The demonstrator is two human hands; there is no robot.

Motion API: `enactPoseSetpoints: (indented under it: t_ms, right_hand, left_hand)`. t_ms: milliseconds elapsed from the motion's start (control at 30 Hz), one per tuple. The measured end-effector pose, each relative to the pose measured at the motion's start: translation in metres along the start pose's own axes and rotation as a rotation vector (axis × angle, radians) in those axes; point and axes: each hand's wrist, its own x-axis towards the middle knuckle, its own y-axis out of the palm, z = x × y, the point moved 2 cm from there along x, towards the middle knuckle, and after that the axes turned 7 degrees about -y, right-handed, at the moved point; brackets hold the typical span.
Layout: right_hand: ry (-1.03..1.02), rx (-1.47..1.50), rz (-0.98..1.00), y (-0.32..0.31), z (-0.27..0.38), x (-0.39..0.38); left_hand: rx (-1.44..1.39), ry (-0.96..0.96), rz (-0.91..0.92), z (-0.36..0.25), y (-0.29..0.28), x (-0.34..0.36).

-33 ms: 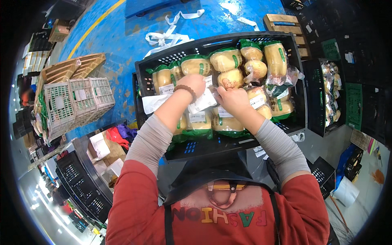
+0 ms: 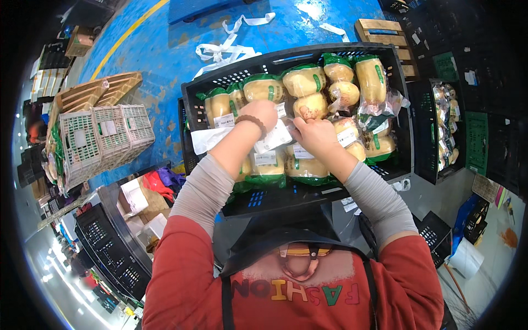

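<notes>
A black plastic crate (image 2: 401, 148) holds several clear, green-banded bags of potatoes (image 2: 368, 77), many with white labels. Over the middle of them, my left hand (image 2: 258, 114) is curled closed, its fingertips hidden; white label paper (image 2: 269, 140) shows beneath it. A white strip (image 2: 209, 140) trails leftward over the crate's wall. My right hand (image 2: 312, 133), just right of the left, pinches at the paper's right edge, beside a bag of round potatoes (image 2: 309, 103).
Pale mesh crates (image 2: 80, 148) and wooden pallets (image 2: 124, 82) stand left, another pallet (image 2: 379, 33) at upper right. A second loaded crate (image 2: 434, 173) is at right, black crates (image 2: 104, 231) lower left. Loose white strips (image 2: 256, 21) lie on the blue floor (image 2: 137, 49).
</notes>
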Motion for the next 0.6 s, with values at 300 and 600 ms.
enactPoseSetpoints:
  t_ms: [300, 600]
  right_hand:
    - [-0.132, -0.020, -0.319, 0.000, 0.024, 0.027]
    - [-0.080, 0.096, -0.203, 0.011, 0.019, 0.025]
  left_hand:
    - [0.210, -0.047, -0.104, -0.015, -0.005, -0.011]
    - [-0.167, -0.104, -0.294, 0.050, -0.039, -0.048]
